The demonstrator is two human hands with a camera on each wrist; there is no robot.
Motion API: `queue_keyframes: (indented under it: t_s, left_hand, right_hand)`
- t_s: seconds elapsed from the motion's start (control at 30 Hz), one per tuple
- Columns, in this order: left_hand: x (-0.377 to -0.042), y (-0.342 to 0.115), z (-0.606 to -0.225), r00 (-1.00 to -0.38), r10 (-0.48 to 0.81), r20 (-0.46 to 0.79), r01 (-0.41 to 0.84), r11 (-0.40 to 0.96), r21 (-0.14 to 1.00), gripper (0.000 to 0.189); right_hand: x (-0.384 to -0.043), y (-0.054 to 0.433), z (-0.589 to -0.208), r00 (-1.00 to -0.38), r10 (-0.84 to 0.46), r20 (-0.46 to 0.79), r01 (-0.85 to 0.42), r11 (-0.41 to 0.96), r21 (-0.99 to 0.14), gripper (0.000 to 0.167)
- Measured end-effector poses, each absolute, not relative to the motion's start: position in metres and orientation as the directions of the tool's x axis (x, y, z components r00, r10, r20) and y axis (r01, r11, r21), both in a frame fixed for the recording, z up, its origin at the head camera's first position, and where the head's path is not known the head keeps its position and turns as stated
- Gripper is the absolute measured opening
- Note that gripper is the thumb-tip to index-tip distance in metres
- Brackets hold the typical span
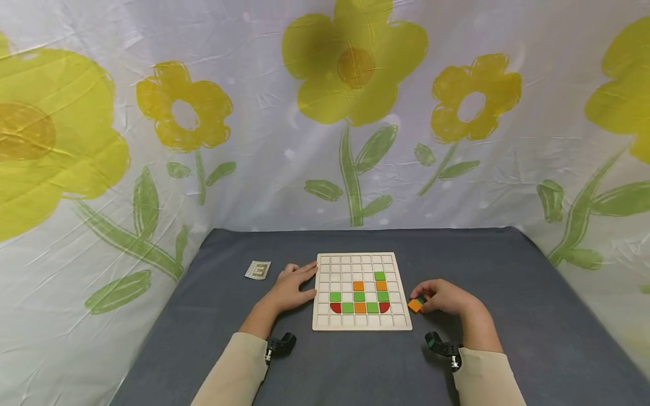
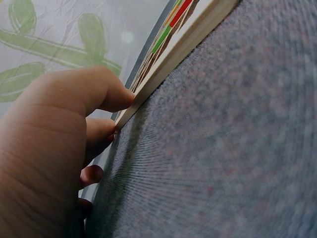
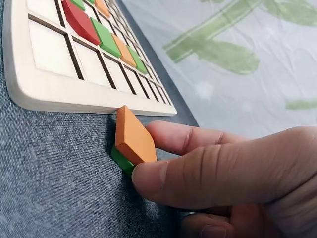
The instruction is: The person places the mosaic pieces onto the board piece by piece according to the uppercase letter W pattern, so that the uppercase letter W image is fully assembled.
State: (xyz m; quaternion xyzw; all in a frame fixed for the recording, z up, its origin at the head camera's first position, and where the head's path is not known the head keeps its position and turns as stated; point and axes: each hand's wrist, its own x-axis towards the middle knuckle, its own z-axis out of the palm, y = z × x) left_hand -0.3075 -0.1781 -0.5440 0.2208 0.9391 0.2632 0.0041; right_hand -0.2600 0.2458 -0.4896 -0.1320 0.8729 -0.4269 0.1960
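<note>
A pale wooden grid board [image 1: 336, 322] lies flat on the cloth, with several green, orange and red tiles set in its squares. My left hand [image 1: 291, 286] rests at the board's left side, thumb and fingertips touching its edge; in the left wrist view, this hand [image 2: 54, 119] meets the rim with its fingers not wrapped round it. Just off the board's right edge, my right hand [image 1: 445, 296] pinches an orange square tile [image 3: 133, 136] between thumb and index finger. Part of a green tile [image 3: 121, 159] shows beneath the orange one. The other right fingers are partly hidden.
A small card [image 1: 258, 270] with a printed grid lies left of the board. Dark grey cloth [image 1: 355, 366] covers the table, and a flower-printed curtain [image 1: 264, 169] hangs behind and at the sides. Each wrist carries a black camera mount.
</note>
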Motion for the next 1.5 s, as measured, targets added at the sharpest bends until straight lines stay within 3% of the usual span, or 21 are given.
queue_keyframes:
  t_s: [0.57, 0.87, 1.5]
  left_hand:
    - [-0.307, -0.178, -0.543, -0.902, 0.418, 0.106, 0.413, 0.768, 0.490, 0.064]
    - [-0.305, -0.177, -0.542, -0.906, 0.411, 0.097, 0.402, 0.770, 0.496, 0.064]
    - [-0.308, -0.178, -0.543, -0.903, 0.418, 0.097, 0.406, 0.761, 0.505, 0.065]
  right_hand:
    - [-0.259, 0.247, -0.479, -0.927, -0.341, -0.159, -0.089, 0.609, -0.788, 0.025]
    - [-0.270, 0.212, -0.473, -0.952, -0.290, -0.100, -0.108, 0.622, -0.776, 0.022]
    - [-0.289, 0.135, -0.458, -0.944, -0.326, -0.045, -0.184, 0.635, -0.751, 0.017]
